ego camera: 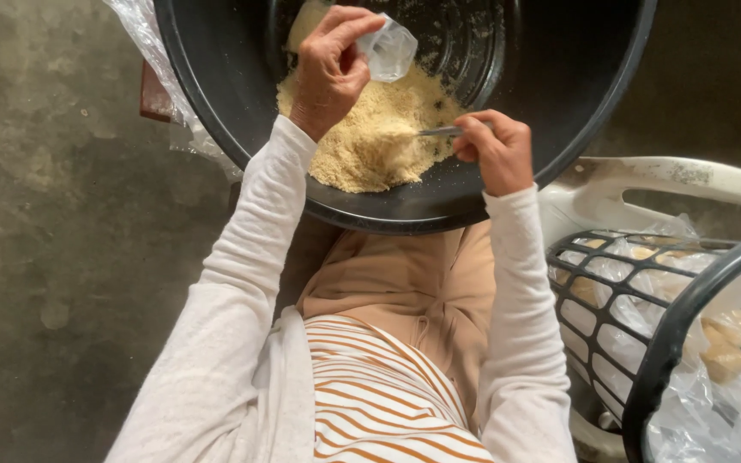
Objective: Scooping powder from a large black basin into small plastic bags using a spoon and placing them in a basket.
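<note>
The person sits over a large black basin (559, 103) that rests at their knees, and both hands are busy inside it. The left hand (329, 69) is closed around the mouth of a small clear plastic bag (390, 50), pinching it between thumb and fingers so that the bag hangs just above the heap of pale yellow, coarse meal (370, 141) piled in the near part of the basin. The right hand (495, 150) is curled shut around the handle of a metal spoon (439, 131), whose bowl end points toward the left hand and sits buried in the edge of the meal; I cannot see the spoon's bowl itself. The two hands are near each other, the left a little farther from the body and higher, the right lower and close to the basin's near rim. Both arms wear long white sleeves, and below them show tan trousers and an orange-striped top. Outside the right forearm, just beside the elbow, stands a black plastic basket (611, 343) with open lattice walls, filled with clear bags holding pale lumps. Behind that basket is a white plastic chair (671, 176). Beyond the left arm there is bare grey concrete floor (62, 257), and a crumpled sheet of clear plastic (143, 34) shows by the basin's far left edge.
</note>
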